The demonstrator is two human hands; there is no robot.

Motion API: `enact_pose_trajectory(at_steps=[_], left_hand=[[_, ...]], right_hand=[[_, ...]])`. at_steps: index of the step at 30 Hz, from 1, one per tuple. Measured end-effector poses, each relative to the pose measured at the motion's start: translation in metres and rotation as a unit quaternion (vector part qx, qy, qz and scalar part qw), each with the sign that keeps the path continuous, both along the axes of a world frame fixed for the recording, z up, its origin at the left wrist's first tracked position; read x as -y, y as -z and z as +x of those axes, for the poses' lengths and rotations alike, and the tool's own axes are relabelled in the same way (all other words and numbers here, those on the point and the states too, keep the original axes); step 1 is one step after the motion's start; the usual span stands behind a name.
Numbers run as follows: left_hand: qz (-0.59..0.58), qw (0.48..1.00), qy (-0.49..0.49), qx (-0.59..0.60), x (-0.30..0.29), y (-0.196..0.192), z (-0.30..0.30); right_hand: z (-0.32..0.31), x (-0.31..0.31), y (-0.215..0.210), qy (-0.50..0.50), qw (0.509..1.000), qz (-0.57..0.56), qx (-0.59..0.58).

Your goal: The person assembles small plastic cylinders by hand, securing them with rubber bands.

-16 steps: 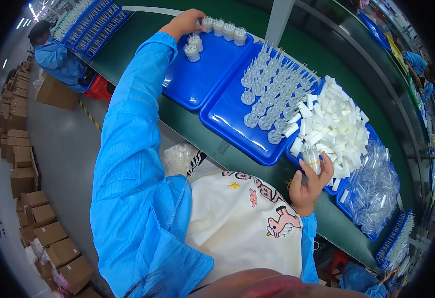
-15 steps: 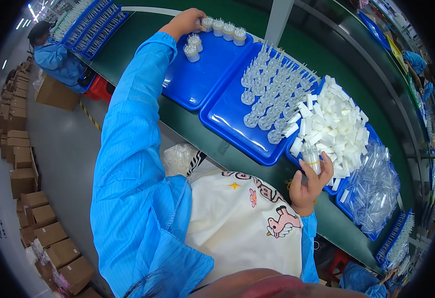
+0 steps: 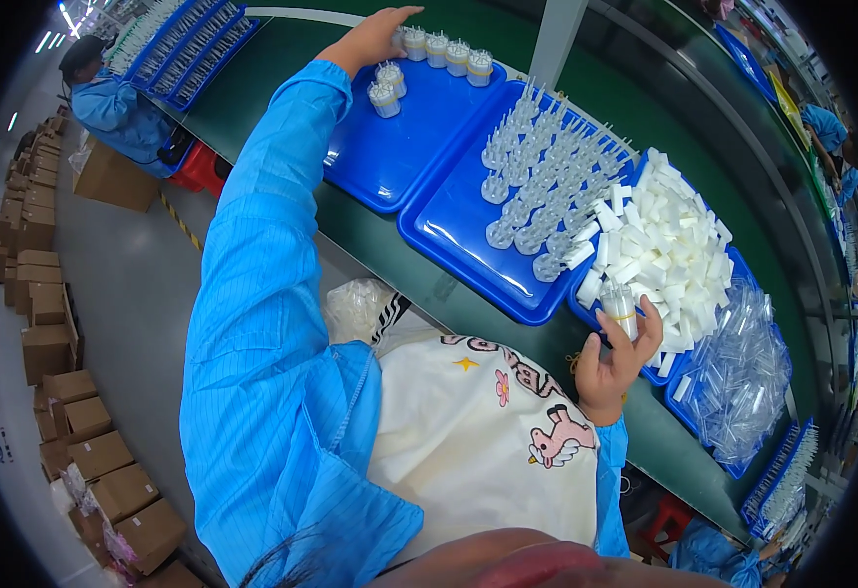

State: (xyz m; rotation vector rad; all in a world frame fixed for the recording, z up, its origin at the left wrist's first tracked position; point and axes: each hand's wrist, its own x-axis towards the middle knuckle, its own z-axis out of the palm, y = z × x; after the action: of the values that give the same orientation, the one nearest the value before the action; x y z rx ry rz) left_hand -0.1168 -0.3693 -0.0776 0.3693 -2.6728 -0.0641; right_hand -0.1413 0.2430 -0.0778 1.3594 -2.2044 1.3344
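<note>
My left hand (image 3: 375, 39) is at the far edge of the left blue tray (image 3: 370, 167), fingers stretched out, beside a row of banded bundles of clear tubes (image 3: 456, 57). Two more bundles (image 3: 386, 93) stand just nearer in that tray. My right hand (image 3: 617, 365) is closed on another bundle of clear tubes (image 3: 621, 312) with a yellow band round it, held upright in front of a heap of white foam-like pieces (image 3: 659, 260). Between my hands, the middle blue tray (image 3: 468, 265) carries several clear bulb-shaped plastic parts with thin stems (image 3: 537, 171).
Loose clear tubes (image 3: 738, 363) fill a tray at the right. A metal post (image 3: 555, 44) rises behind the trays. Filled racks (image 3: 189, 49) stand at the far left, near a seated co-worker (image 3: 115, 113). Cardboard boxes (image 3: 100, 456) line the floor at left.
My left fingers have come off the end bundle of the far row and straightened. The right hand still holds its bundle in nearly the same place. The whole view has shifted slightly.
</note>
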Motion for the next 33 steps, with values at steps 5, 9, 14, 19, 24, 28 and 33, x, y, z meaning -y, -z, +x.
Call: enact_pose_trajectory(at_steps=[5,9,14,19,24,28,33], left_hand=[[-0.088,0.956,0.004,-0.278,-0.021,-0.036,0.036],[0.290,0.956,0.032,-0.007,-0.054,-0.042,0.081],[0.283,0.954,0.023,0.093,-0.079,-0.027,0.096],[0.310,0.950,-0.014,0.040,-0.076,-0.021,0.084],[0.192,0.976,-0.104,-0.024,-0.053,-0.003,0.067],[0.128,0.963,-0.218,-0.094,-0.066,0.003,0.038],[0.133,0.943,-0.264,-0.150,-0.069,0.007,0.022]], right_hand=[[-0.001,0.000,-0.003,-0.012,1.000,-0.001,-0.008],[-0.002,-0.002,-0.002,-0.015,1.000,-0.002,0.009],[-0.002,-0.002,-0.001,-0.027,0.999,0.013,0.017],[-0.002,-0.001,-0.002,-0.025,1.000,-0.004,0.014],[-0.003,-0.001,-0.004,-0.029,0.999,-0.009,0.028],[-0.001,-0.002,-0.004,-0.024,1.000,-0.003,0.020],[-0.001,-0.005,-0.001,-0.021,0.998,-0.003,0.052]])
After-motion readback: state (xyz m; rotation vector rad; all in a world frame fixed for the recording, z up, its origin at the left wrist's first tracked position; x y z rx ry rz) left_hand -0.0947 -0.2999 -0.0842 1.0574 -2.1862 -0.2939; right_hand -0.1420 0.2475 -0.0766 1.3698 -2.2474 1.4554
